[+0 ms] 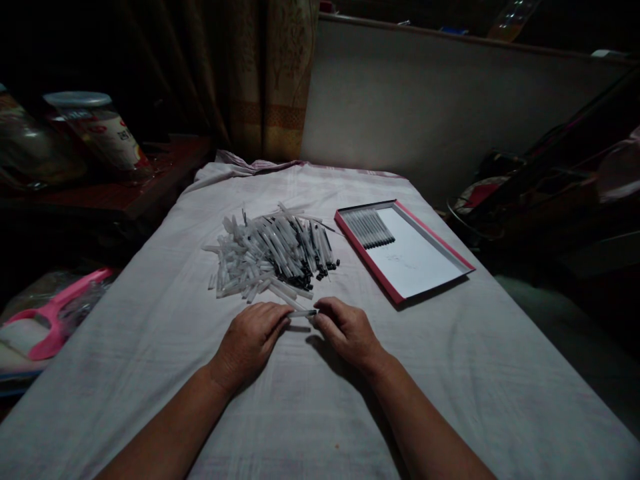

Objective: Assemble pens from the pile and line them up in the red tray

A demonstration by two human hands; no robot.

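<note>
Between my two hands, just in front of the pile, is a pen (301, 313) with a clear barrel and a dark tip end on the right. My left hand (255, 333) is closed on its barrel. The fingers of my right hand (347, 330) pinch at the dark end. Beyond my hands lies a heap of loose pen parts (270, 250), pale clear tubes at the left and black-ended pieces at the right. To the right of the heap, a shallow red-edged box lid (420, 267) holds a neat row of pens (367, 229) along its left side.
A white cloth (300, 413) covers the table. At the left, a lidded jar (103, 133) stands on a dark red side table (145, 193), with a pink plastic object (55, 313) below it. A curtain (270, 80) and a pale panel (425, 100) close off the back.
</note>
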